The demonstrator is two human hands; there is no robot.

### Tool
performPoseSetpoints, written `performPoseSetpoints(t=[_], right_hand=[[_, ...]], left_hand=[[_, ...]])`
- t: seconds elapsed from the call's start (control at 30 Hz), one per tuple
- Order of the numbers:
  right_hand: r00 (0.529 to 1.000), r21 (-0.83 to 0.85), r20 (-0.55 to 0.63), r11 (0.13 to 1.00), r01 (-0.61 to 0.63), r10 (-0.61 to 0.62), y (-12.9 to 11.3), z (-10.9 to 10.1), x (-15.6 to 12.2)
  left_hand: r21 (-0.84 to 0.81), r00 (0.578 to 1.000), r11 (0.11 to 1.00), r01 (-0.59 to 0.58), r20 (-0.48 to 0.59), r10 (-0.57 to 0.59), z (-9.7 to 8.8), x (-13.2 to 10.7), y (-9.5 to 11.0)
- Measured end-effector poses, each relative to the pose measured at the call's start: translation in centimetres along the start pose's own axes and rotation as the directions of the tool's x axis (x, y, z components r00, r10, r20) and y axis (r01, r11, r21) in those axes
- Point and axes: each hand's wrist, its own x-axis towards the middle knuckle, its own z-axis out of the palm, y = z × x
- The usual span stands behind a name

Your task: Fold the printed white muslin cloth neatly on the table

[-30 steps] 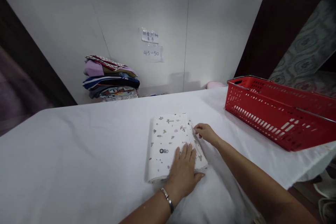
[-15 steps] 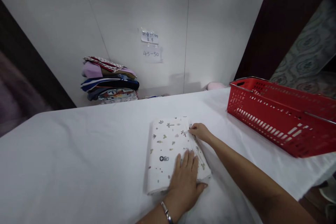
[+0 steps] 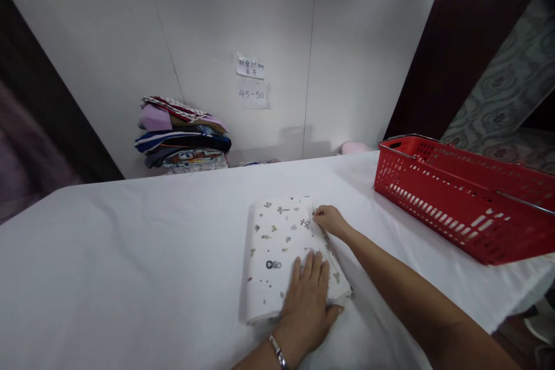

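A folded white cloth (image 3: 277, 243) printed with small plants and animals lies on the white-covered table (image 3: 151, 266). My left hand (image 3: 306, 300), with a silver bracelet at the wrist, rests flat on the cloth's lower right part, fingers stretched out. At the cloth's far right edge, my right hand (image 3: 332, 221) pinches the layered border between thumb and fingers. Several folded layers show along that right side. The palm of my left hand hides the near right part of the cloth.
A red plastic basket (image 3: 437, 202) with metal handles stands on the table's right side. Beyond the far edge, a stack of folded fabrics (image 3: 184, 136) sits against the white wall, below and left of two paper notes (image 3: 254, 94). A pink object (image 3: 354, 148) shows behind the table.
The whole view has shifted slightly, with the scene a little lower in the picture. Both hands keep their places on the cloth, and its folds look the same.
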Motion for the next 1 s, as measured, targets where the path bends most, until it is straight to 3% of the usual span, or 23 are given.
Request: performPoseSetpoints(t=[0.43,0.8,1.0], right_hand=[[0.996,-0.041,-0.004,0.995,-0.086,0.086,1.7,0.3,0.2],[0.998,-0.137,0.039,0.989,-0.052,0.057,0.8,0.0,0.2],[0.999,-0.111,0.034,0.993,-0.036,0.040,0.9,-0.2,0.6]], left_hand=[[0.065,0.999,0.998,-0.010,-0.036,0.012,0.2,-0.1,0.1],[0.062,0.999,0.998,-0.008,-0.035,0.010,0.3,0.0,0.1],[0.038,1.000,0.999,-0.005,-0.007,0.005,-0.3,0.1,0.2]])
